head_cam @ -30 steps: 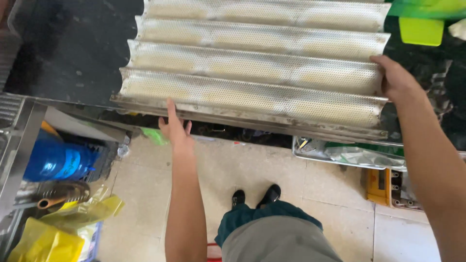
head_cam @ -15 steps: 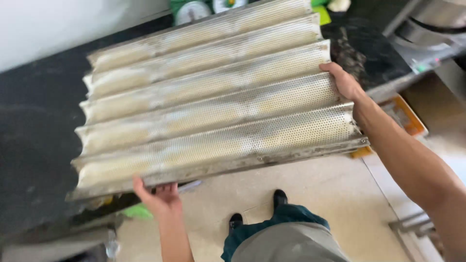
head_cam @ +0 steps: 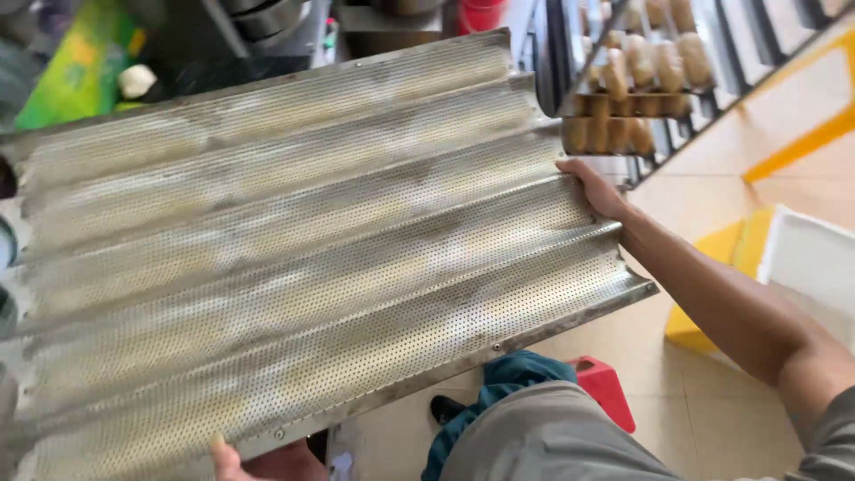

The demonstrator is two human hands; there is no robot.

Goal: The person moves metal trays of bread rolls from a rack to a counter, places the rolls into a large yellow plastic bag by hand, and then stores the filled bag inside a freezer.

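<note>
While both hands are gripping opposite edges to keep it level, the perforated baguette tray (head_cam: 303,258) is hanging between right hand (head_cam: 595,189) and left hand (head_cam: 267,461), each closed on its rim.

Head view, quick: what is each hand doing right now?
Left hand: grips the near edge of the perforated baking tray.
Right hand: closed on the tray's right edge.

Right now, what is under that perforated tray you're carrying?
Under the tray show tan floor tiles, a grey trouser leg, a shoe and a red stool. The left hand and right hand grip its edges. Everything directly beneath the tray is covered.
</note>
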